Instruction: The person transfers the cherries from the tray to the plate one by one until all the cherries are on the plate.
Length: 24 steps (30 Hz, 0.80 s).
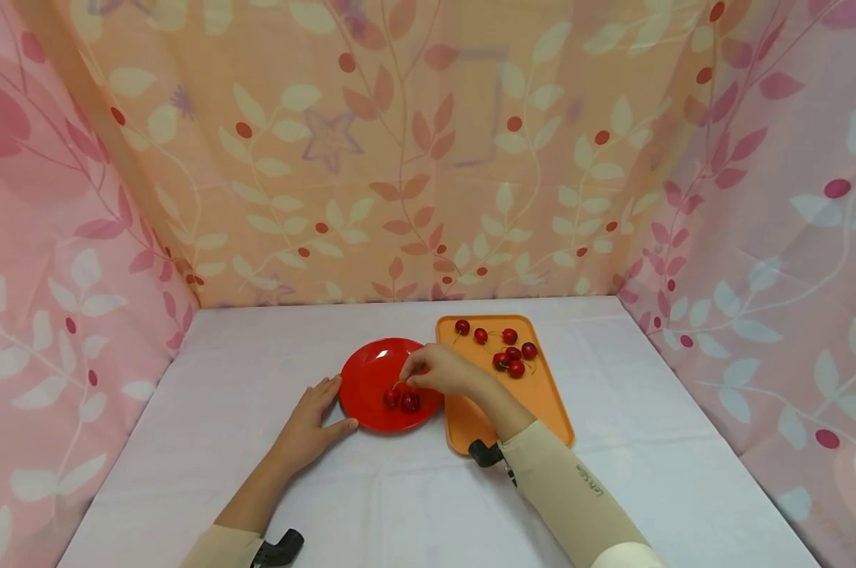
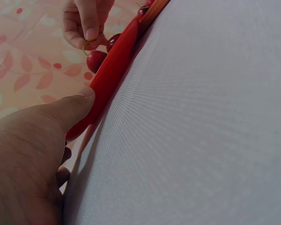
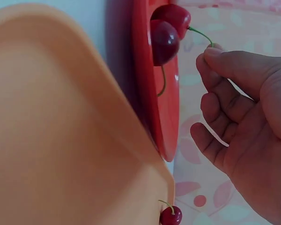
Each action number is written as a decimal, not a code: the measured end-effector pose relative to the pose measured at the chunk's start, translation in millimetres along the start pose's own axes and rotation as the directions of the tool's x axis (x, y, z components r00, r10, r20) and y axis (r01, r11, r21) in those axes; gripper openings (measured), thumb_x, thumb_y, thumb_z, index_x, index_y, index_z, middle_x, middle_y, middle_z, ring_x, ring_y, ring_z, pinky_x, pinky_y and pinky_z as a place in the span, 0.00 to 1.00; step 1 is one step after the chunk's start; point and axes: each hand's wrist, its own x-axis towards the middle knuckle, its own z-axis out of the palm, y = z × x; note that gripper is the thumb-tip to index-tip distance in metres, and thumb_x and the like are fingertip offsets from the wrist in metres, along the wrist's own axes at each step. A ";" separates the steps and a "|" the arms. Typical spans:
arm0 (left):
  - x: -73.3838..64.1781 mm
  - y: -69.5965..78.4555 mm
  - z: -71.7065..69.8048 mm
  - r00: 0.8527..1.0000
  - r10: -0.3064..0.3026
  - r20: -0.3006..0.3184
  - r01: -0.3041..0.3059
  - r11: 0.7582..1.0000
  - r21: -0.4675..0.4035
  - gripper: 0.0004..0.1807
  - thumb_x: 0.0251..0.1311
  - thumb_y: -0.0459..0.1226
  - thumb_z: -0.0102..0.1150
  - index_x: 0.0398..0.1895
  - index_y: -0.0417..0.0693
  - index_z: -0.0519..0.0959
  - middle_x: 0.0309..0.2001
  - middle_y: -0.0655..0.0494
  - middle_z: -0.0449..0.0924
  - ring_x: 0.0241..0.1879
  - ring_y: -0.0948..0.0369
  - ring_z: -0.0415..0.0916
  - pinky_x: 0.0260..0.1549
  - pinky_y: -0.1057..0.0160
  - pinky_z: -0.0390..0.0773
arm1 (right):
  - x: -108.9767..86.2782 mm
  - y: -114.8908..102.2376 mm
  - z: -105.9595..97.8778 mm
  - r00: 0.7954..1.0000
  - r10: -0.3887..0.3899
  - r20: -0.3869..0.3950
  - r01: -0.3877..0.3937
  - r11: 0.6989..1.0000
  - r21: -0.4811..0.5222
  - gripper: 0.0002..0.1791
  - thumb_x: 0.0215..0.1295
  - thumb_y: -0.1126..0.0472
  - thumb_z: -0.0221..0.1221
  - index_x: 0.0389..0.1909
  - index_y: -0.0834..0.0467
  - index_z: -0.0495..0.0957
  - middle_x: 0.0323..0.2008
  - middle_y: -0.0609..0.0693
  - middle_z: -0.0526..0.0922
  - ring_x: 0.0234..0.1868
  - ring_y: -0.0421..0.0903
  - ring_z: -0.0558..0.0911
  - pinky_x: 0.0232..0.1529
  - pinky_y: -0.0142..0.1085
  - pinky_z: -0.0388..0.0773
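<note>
A red plate point(image 1: 371, 371) lies on the white table, with two dark red cherries over it. My right hand point(image 1: 438, 369) pinches the green stem of one cherry point(image 3: 173, 18) between thumb and forefinger, and that cherry appears low over the plate. Close against it is the second cherry point(image 3: 165, 43), its stem pointing away from the hand. At the plate's left side, my left hand point(image 1: 310, 430) touches the rim, fingers spread along the edge and thumb at the near side. In the left wrist view its thumb point(image 2: 79, 105) rests against the rim.
An orange tray point(image 1: 548, 402) sits right beside the plate, reaching under my right forearm. Several stemmed cherries point(image 1: 515, 353) lie toward its far end. Flower-patterned cloth point(image 1: 399, 158) hangs behind the table and along both sides.
</note>
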 end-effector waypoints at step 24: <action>-1.0 0.7 0.9 0.999 0.028 -0.018 -0.028 1.000 -0.011 0.51 0.58 0.54 0.72 0.80 0.47 0.59 0.78 0.48 0.61 0.80 0.46 0.50 0.77 0.36 0.46 | 8.8 0.6 7.6 0.996 0.013 -0.087 -0.036 0.962 -0.272 0.04 0.67 0.58 0.68 0.40 0.45 0.88 0.36 0.36 0.83 0.43 0.40 0.76 0.47 0.31 0.79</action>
